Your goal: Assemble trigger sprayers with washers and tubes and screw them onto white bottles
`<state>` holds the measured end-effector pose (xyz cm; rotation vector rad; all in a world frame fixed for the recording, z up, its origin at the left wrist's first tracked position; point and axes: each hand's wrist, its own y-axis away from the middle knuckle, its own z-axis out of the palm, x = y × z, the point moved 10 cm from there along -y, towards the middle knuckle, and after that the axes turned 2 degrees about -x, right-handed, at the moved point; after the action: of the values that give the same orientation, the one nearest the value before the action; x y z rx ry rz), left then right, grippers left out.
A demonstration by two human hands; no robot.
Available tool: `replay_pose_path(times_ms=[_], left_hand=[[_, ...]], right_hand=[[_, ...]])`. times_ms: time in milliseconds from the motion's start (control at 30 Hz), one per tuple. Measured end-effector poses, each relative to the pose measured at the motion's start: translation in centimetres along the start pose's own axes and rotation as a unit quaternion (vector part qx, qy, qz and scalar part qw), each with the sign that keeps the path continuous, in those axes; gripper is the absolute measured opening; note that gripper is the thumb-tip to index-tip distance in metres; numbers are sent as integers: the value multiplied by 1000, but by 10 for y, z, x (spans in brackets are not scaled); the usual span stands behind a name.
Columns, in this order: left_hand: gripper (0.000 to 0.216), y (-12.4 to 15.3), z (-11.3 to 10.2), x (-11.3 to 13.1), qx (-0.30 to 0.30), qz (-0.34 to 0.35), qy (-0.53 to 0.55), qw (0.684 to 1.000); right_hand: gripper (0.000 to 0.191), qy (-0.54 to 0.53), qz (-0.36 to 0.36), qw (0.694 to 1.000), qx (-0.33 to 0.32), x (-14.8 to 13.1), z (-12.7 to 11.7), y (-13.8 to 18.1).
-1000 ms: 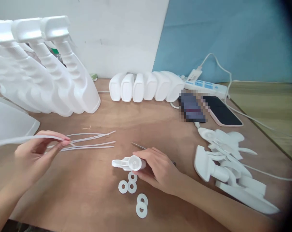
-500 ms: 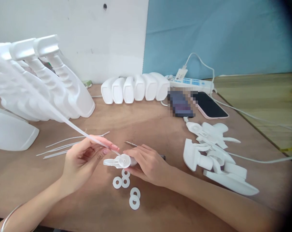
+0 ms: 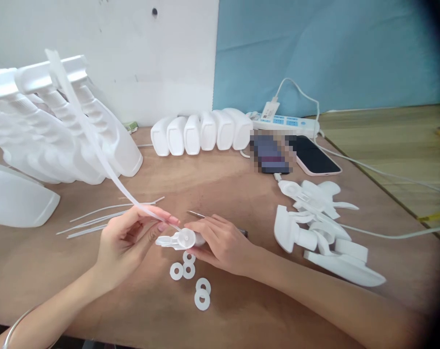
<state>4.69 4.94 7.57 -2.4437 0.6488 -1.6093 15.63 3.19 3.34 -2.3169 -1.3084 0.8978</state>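
Between thumb and fingers, my left hand pinches a long translucent plastic tube. The tube's near end is at the round opening of a white spray trigger head; whether it sits inside I cannot tell. My right hand is wrapped round the body of that trigger head, which lies with its opening toward me. Several flat white ring washers lie on the table just below. Behind my right hand rests a thin screwdriver-like tool, its middle hidden by the hand.
Several more tubes lie left of my hands. White bottles lean at the back left, with white bottle-like parts in a row behind. On the right are loose trigger heads, two phones and a power strip with cables.
The tube's far end has swung right and is now in view, with the tube more bowed. Its near end stays at the trigger head. The view has shifted slightly.
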Motion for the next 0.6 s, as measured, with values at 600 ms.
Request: replay_pose_path(times_ms=[600], left_hand=[[25,6,0,13,-59,62,-127,988]], right_hand=[[22,9,-1,1000,7,2,1,2]])
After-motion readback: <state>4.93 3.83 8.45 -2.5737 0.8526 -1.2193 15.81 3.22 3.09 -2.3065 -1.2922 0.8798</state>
